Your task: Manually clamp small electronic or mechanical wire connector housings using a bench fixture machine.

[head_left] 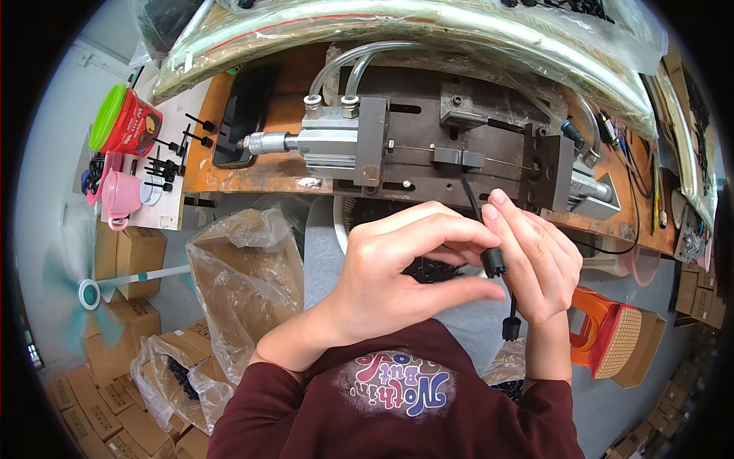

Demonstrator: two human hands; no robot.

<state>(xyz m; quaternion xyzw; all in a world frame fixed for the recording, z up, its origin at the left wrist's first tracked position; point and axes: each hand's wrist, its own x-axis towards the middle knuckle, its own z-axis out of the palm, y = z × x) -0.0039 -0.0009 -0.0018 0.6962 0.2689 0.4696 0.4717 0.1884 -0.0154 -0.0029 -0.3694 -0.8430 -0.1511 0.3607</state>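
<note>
In front of the bench fixture, both my hands are raised close together. My left hand (405, 264) curls its fingers and thumb around a black stemmed plastic part (494, 262), its ribbed cap end showing between them. That part's thin stem slants up toward the clamp block (459, 158) on the fixture. My right hand (539, 260) is next to it, fingers pressed together and fingertips near the stem. Below its palm hangs a second black stemmed part (511, 329), cap downward; the upper end is hidden by the hand.
The dark metal fixture (417, 180) carries an air cylinder (329, 141) with clear hoses. A phone (245, 115), loose black parts (162, 167) and a red tub (134, 122) lie left. A fan (89, 294), a plastic-lined carton (248, 268) and an orange stool (604, 329) stand around.
</note>
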